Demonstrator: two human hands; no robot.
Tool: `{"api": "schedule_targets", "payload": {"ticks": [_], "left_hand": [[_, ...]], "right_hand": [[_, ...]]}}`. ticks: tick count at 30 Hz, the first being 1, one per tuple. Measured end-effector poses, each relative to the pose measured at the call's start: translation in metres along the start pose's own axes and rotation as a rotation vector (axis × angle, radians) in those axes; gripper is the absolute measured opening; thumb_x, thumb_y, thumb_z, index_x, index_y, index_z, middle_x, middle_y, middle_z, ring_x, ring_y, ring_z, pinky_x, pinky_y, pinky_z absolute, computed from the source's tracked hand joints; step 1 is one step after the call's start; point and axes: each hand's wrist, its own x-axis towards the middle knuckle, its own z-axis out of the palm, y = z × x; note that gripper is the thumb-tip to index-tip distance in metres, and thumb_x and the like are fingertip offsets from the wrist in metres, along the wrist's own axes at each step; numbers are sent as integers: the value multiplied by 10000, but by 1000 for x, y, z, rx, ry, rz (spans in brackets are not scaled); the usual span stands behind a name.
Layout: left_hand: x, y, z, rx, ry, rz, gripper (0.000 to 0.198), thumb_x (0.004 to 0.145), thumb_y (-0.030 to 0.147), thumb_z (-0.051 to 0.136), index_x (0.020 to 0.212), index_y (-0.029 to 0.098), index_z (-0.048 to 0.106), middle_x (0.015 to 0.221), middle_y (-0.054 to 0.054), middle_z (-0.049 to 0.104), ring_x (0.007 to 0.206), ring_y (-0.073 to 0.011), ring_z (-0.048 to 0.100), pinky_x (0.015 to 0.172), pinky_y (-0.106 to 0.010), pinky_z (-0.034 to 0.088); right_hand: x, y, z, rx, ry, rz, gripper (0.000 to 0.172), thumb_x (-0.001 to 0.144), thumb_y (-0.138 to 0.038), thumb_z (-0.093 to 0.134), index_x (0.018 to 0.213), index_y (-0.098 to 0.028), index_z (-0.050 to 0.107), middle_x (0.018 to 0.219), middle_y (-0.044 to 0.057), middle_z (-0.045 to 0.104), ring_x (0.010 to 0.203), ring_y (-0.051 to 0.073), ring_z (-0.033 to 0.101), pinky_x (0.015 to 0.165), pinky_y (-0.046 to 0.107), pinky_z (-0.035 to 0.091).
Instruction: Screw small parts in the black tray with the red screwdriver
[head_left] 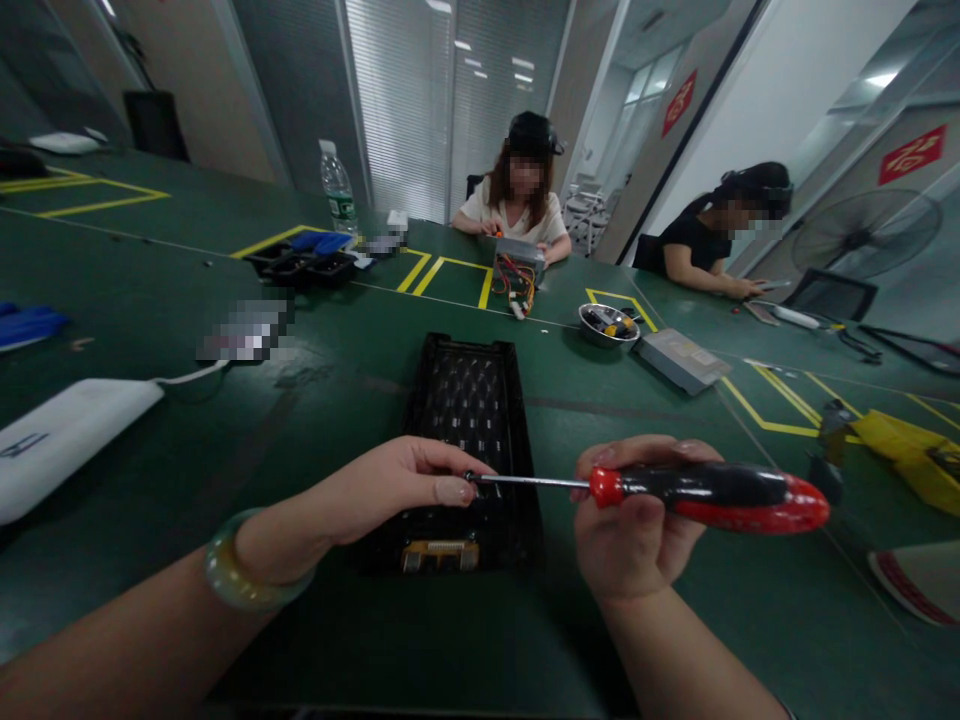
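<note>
The head view looks down a green bench mat marked with yellow tape. The right hand grips a screwdriver with a red-and-black handle, fingers closed around it, its thin shaft held level above a black crate. The left hand is closed, its thumb and fingers pinched at the shaft's tip; whether they hold anything small there is hidden. A pale green bangle circles the left wrist.

A gold-coloured part lies at the crate's near end, partly behind the shaft and hands. A steel bowl holds small tools, too jumbled to tell apart. Beside it lies a silver box, its label too small to read. Dark lettering on a white pouch, cut off at the left edge, can't be made out, and a patch is blurred out.

Across the bench, a co-worker's hands are at a metal unit with coloured wires. A second co-worker sits at the right. A bottle has a green label, unreadable. Red signs bear a gold character.
</note>
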Motion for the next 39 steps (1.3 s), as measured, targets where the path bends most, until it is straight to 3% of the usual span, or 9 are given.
{"api": "schedule_targets", "payload": {"ticks": [6,11,15,19,28,39], "left_hand": [[-1,3,-1,212,-74,40,408,851,356,739,1248,267,711,1085,-5,746,1014,-202,689,940,-329,535],[0,1,-5,468,5,138,433,918,361,634,1343,276,643,1129,-17,732,1032,-198,684,946,-321,527],[2,-2,-7,459,96,135,441,936,420,604,1340,248,644,1148,-41,742,1073,-225,683,978,-359,521],[2,-1,-7,455,114,117,411,934,458,612,1288,263,681,1174,-26,747,1088,-229,685,1003,-364,510],[0,2,-4,440,119,114,372,938,450,618,1254,273,703,1168,-12,753,1079,-220,692,1003,-355,515],[1,2,-4,446,116,125,371,938,449,615,1246,265,709,1162,-17,756,1076,-224,701,1021,-370,513]], "right_hand": [[4,-4,-5,-46,6,-1,292,900,-366,626,1169,-311,528,770,-8,598,618,189,550,494,309,452],[6,-3,-6,-14,-52,98,282,882,-275,623,1153,-265,548,737,-21,603,590,159,548,530,300,441],[0,7,-5,-39,-129,261,273,916,-295,616,1170,-258,525,754,-29,589,533,124,506,488,272,425],[-5,18,-5,-63,-172,333,275,933,-297,642,1181,-259,531,782,-33,581,518,103,488,487,266,443],[-7,26,-9,-120,-129,425,303,914,-331,690,1174,-249,558,861,-4,580,624,118,538,518,257,463],[-9,26,-10,-109,-157,429,310,923,-301,681,1193,-252,537,864,-12,569,595,97,501,481,228,413]]}}
